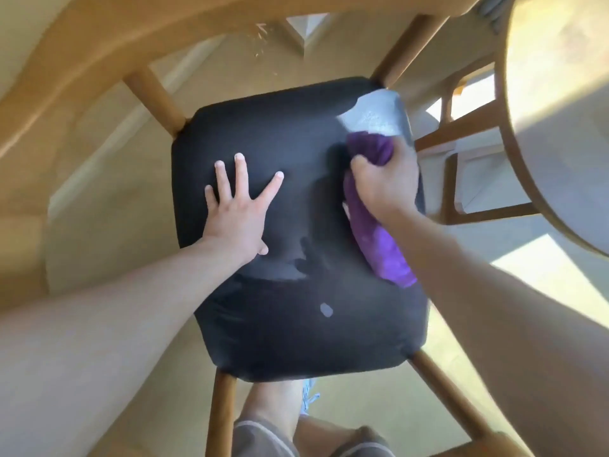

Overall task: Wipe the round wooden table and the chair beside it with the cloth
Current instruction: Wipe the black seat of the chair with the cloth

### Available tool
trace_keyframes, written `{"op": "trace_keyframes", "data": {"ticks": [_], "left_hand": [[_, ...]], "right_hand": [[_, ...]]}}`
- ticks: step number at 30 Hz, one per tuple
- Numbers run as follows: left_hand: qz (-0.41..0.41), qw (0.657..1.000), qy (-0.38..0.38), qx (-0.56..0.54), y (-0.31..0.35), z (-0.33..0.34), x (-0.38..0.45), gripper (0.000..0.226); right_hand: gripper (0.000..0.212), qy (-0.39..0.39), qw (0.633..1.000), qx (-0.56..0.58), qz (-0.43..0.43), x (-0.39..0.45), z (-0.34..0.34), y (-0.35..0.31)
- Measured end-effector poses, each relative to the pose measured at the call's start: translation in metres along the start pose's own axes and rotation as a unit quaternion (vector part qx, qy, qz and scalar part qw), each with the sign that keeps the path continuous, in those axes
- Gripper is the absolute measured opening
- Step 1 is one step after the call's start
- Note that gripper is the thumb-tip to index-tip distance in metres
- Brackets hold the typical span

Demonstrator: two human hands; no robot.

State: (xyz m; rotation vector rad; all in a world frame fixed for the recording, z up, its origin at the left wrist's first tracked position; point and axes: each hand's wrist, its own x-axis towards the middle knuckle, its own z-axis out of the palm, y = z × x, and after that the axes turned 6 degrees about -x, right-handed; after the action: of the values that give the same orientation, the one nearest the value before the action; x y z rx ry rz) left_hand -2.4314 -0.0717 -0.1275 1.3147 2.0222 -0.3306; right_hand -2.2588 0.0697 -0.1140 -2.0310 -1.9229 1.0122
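Chair point(296, 225) phase underway — right hand point(385, 179) grips the bunched purple cloth point(379, 232) at 3 o'clock on the black seat; left hand point(237, 209) flat, fingers spread, bracing at 9. Seat's near half, wooden frame apparently left; tabletop point(560, 110) at 2 o'clock — can't tell if wiped.

Bright, sunlit view from above, soft with motion blur and bent at the edges.

Strong daylight falls from the right, washing out the round table top point(560, 94) and laying pale patches on the floor point(540, 278). Glare whitens one corner of the dark chair seat point(280, 324); hand shadows fall across it. Wide-angle distortion curves the chair back point(131, 37), and the forearms nearest the camera are out of focus.
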Motion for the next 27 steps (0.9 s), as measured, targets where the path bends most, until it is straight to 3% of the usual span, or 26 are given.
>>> {"op": "trace_keyframes", "data": {"ticks": [2,3,7,10,13,15,16,18,20,21,24,27], "left_hand": [[0.003,1.0,0.003,-0.008,-0.002,0.003,-0.001,0.136],[0.005,1.0,0.008,-0.007,-0.003,0.004,0.0,0.136],[0.005,1.0,0.013,-0.008,-0.006,0.008,0.0,0.138],[0.006,1.0,0.003,-0.015,-0.008,0.007,-0.004,0.137],[0.011,1.0,0.001,-0.006,-0.008,0.003,-0.008,0.135],[0.008,1.0,0.004,-0.008,-0.006,0.002,-0.008,0.135],[0.007,1.0,0.007,-0.012,-0.005,0.002,-0.006,0.135],[0.005,1.0,0.013,-0.017,-0.004,0.003,-0.002,0.137],[0.006,1.0,0.017,-0.021,-0.005,0.005,0.0,0.139],[0.008,1.0,0.017,-0.024,-0.005,0.006,0.0,0.139],[0.012,0.999,0.025,-0.017,-0.005,0.007,0.0,0.14],[0.014,1.0,0.024,-0.01,-0.009,0.007,-0.001,0.139]], "right_hand": [[0.04,0.046,0.997,0.038,0.047,0.041,0.004,-0.022],[0.046,0.04,0.998,-0.003,0.041,0.051,0.01,-0.03],[0.046,-0.024,0.979,-0.175,-0.1,-0.001,0.055,-0.026],[0.053,-0.115,0.933,-0.274,-0.203,-0.101,0.07,0.01],[0.042,-0.234,0.902,-0.294,-0.213,-0.17,0.058,0.045],[0.026,-0.269,0.909,-0.254,-0.192,-0.167,0.045,0.049],[0.023,-0.247,0.929,-0.213,-0.172,-0.155,0.04,0.046],[0.025,-0.124,0.978,-0.125,-0.114,-0.117,0.028,0.03],[0.027,-0.005,0.996,-0.07,-0.058,-0.065,0.019,0.01],[0.03,0.017,0.997,-0.065,-0.033,-0.038,0.017,0.0],[0.041,-0.013,0.991,-0.127,-0.029,0.004,0.03,-0.023],[0.053,-0.066,0.965,-0.231,-0.109,-0.046,0.059,-0.02]]}}
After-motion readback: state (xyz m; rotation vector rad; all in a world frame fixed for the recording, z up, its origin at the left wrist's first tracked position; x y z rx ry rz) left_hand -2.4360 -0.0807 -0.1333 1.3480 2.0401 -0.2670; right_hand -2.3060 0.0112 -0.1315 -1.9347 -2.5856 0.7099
